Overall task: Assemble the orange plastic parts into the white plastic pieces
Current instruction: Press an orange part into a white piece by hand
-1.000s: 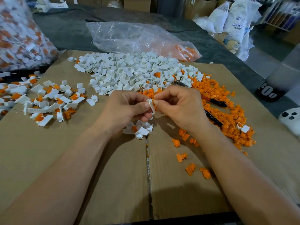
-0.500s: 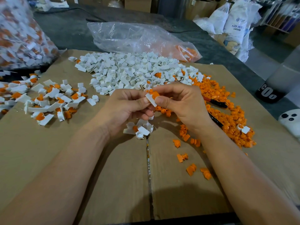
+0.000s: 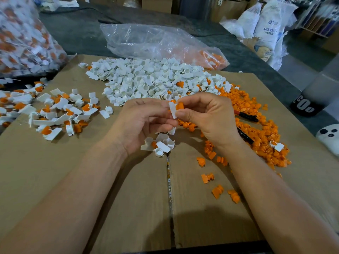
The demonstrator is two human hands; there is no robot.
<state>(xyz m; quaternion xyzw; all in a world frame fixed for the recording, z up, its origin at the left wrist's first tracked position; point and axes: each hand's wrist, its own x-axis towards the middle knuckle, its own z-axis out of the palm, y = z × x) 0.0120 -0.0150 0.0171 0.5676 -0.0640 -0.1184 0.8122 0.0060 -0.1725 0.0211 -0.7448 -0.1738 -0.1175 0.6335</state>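
1. Holding a white piece (image 3: 172, 110) above the cardboard sheet (image 3: 91, 180), the left hand (image 3: 143, 121) pinches it between curled fingers (image 3: 159, 109).
2. The right hand (image 3: 211, 120) meets it from the other side. Its fingers (image 3: 190, 114) are curled round an orange part (image 3: 179, 106), which touches the upper end of the white piece.
3. Whether the orange part is fully seated cannot be told.
4. Beyond the hands lies a broad heap of loose white pieces (image 3: 152, 79). A heap of loose orange parts (image 3: 260, 129) spreads to the right of the right hand, with two black pens (image 3: 247, 117) lying in it.
5. Under the left hand's wrist sits a small cluster of white pieces (image 3: 161, 145).
6. A few stray orange parts (image 3: 216, 191) lie between the forearms.
7. Assembled white-and-orange pieces (image 3: 55, 114) are scattered at the left of the cardboard.
8. On the dark tabletop (image 3: 77, 33) beyond, a clear plastic bag (image 3: 156, 41) holds some orange parts, and a fuller bag (image 3: 22, 39) stands at far left.
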